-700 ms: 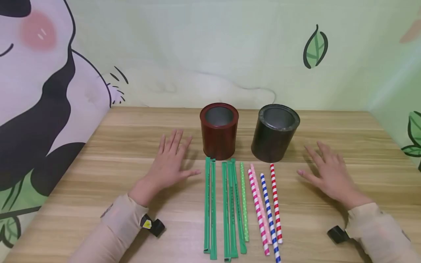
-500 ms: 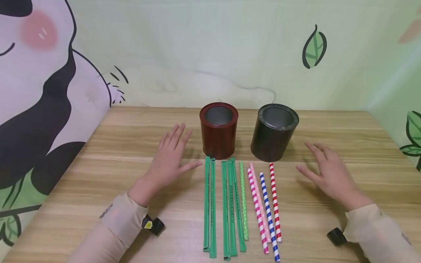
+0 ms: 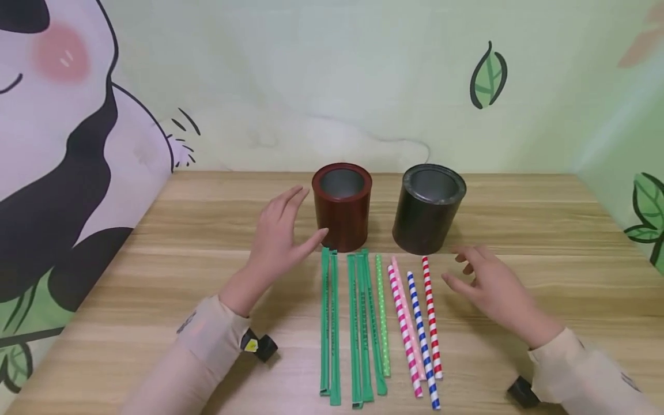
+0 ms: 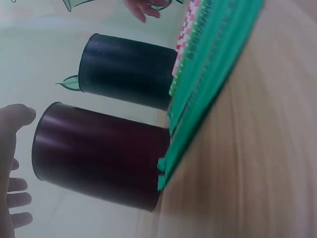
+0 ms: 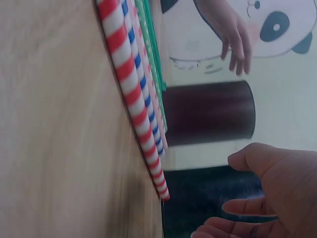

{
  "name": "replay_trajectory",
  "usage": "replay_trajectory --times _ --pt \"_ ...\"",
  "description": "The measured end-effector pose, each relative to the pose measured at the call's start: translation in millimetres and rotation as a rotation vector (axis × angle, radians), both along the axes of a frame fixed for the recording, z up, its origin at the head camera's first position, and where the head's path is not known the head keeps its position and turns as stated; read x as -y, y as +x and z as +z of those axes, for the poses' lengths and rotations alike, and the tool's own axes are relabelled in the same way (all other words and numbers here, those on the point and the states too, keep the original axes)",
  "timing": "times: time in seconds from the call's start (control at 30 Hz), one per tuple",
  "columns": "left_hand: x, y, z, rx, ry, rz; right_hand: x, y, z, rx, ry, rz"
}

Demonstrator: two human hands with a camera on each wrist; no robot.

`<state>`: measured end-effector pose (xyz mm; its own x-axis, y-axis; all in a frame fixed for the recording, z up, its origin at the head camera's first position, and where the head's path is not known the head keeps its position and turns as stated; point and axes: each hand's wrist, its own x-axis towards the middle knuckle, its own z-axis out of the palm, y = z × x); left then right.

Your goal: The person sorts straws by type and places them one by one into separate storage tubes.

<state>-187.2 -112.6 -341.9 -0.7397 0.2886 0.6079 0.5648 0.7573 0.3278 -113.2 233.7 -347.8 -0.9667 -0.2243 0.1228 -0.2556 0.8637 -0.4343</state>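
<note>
My left hand [image 3: 277, 233] hovers just left of a dark red-brown can [image 3: 342, 222], fingers extended and thumb spread, holding nothing. The thumb tip overlaps the can in the head view; a gap shows in the left wrist view. My right hand [image 3: 493, 288], fingers loosely bent and holding nothing, is above the table beside a red-and-white striped straw [image 3: 432, 317]. Left of that straw lie a blue-striped straw [image 3: 422, 334], a pink-striped straw [image 3: 401, 317], a pale pink straw [image 3: 408, 314], a green dotted straw [image 3: 383, 317] and several green-wrapped straws [image 3: 335, 328].
A black can [image 3: 426, 225], open at the top, stands to the right of the red-brown one, near the table's back. Behind the wooden table [image 3: 207, 230] rises a pale green wall [image 3: 311, 69] printed with a panda and leaves.
My left hand has moved right and forward to the red-brown can. The right hand has moved left toward the striped straws, its fingers bending more. Cans and straws stay in place.
</note>
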Motion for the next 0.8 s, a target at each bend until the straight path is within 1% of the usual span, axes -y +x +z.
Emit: replay_trajectory --times 0.03,0.07,0.13,0.23,0.3,0.4,0.53,0.63,0.7,0.8 --pt "-2.3 -0.7 0.3 0.014 0.016 0.008 3 0.7 -0.4 0.013 -0.004 0.003" --pt "-4.5 -1.7 0.5 0.044 0.036 0.015 5 1.2 -1.3 0.027 -0.009 0.005" --pt "-9.7 -3.1 1.8 0.120 0.069 0.035 10 2.6 -3.4 0.057 -0.023 0.007" --pt "-17.7 -8.0 3.6 0.223 0.110 0.060 15 4.7 -7.9 0.075 -0.034 0.011" --pt "-23.0 -10.9 6.6 0.267 0.127 0.071 18 5.4 -10.5 0.072 -0.040 0.017" --pt "-29.0 -15.7 10.9 0.287 0.146 0.082 22 5.3 -13.5 0.076 -0.054 0.020" --pt "-34.6 -20.2 16.0 0.317 0.158 0.131 26 4.3 -14.4 0.114 -0.056 0.009" --pt "-36.5 -23.7 17.7 0.336 0.164 0.164 30 2.9 -15.0 0.150 -0.042 -0.017" --pt "-37.3 -26.2 16.9 0.340 0.177 0.160 33 2.0 -15.9 0.174 -0.028 -0.040" --pt "-38.6 -29.9 12.2 0.341 0.208 0.129 35 1.4 -18.0 0.220 -0.011 -0.078"
